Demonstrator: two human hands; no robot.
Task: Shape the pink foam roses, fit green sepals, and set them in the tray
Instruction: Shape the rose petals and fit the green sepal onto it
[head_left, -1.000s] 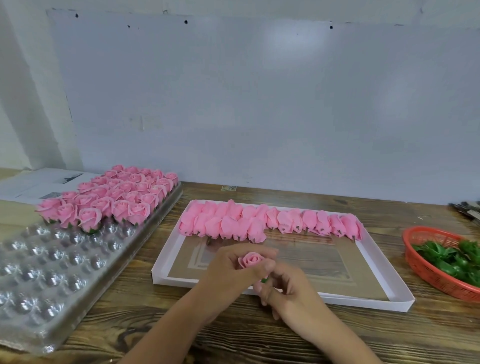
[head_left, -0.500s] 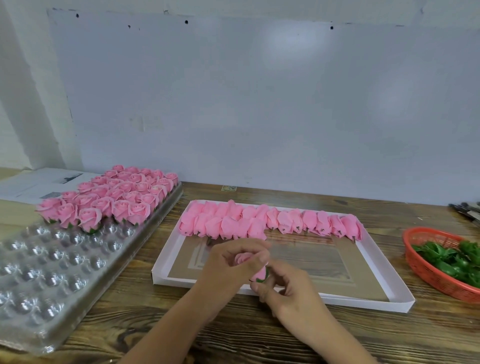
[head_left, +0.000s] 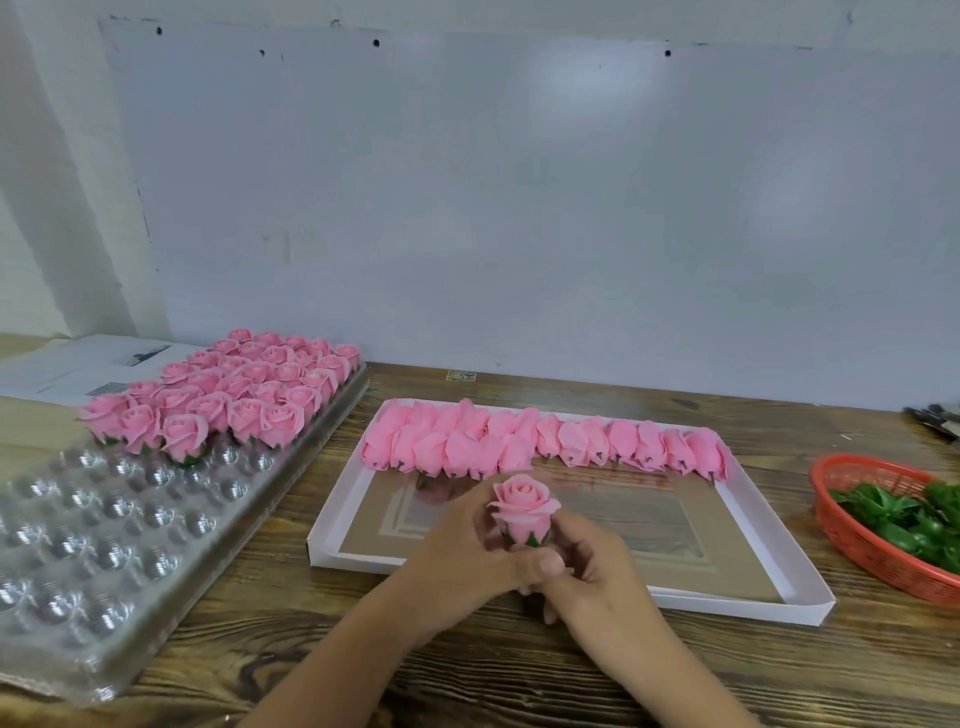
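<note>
A pink foam rose (head_left: 523, 506) stands upright between my two hands, a bit of green sepal showing at its base. My left hand (head_left: 467, 551) holds it from the left with the thumb curled under it. My right hand (head_left: 587, 566) pinches the base from the right. Both hands hover over the near edge of the white box lid (head_left: 800, 603), where several unshaped pink buds (head_left: 545, 441) lie in a row at the back. The clear plastic tray (head_left: 104, 545) on the left holds several finished roses (head_left: 228, 395) at its far end.
A red basket (head_left: 852, 545) with green sepals (head_left: 914, 519) sits at the right edge of the wooden table. Papers (head_left: 78, 364) lie at the far left behind the tray. Some dark tools (head_left: 935, 415) rest at the far right. A white wall closes the back.
My left fingers, which covered the rose half a second ago, have drawn down to its base. The rose now stands fully exposed and upright with its outer petals spread.
</note>
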